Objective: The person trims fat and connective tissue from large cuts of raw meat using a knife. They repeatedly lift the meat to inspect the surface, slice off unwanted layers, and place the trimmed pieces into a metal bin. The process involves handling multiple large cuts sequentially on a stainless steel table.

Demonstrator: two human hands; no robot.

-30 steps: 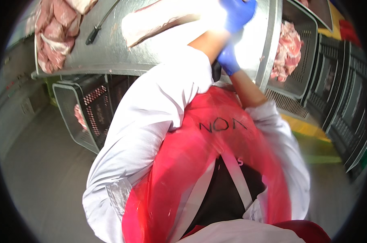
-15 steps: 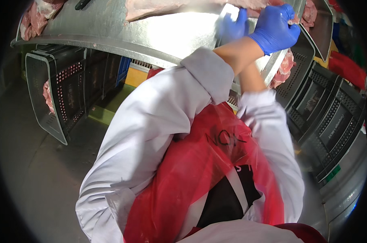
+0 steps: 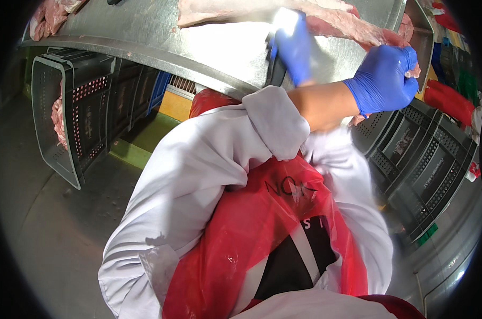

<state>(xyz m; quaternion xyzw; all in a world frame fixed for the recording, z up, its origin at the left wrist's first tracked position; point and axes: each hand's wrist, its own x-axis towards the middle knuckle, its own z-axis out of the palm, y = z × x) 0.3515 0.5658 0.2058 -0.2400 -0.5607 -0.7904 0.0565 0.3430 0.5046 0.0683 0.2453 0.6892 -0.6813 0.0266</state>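
Note:
My left forearm crosses over my right one. At the right, my blue-gloved left hand [image 3: 384, 80] is closed around the end of a long strip of meat [image 3: 352, 26], pink with pale fat, lying along the far side of the metal table [image 3: 219, 53]. My right hand [image 3: 295, 50], also gloved in blue, is closed and blurred just on the near side of the strip. It grips what looks like a knife with a dark handle [image 3: 275, 66]; its blade is lost in glare and motion blur.
More meat [image 3: 49, 21] lies at the table's far left. Below stands a dark perforated crate [image 3: 92, 114] with meat in it. Further dark crates [image 3: 432, 170] stand at the right, below a metal tray [image 3: 424, 40]. A red apron [image 3: 262, 212] covers my front.
My left hand has moved right and slightly down, with the meat's end in it. My right hand has shifted left and down. The strip shows stretched further to the right.

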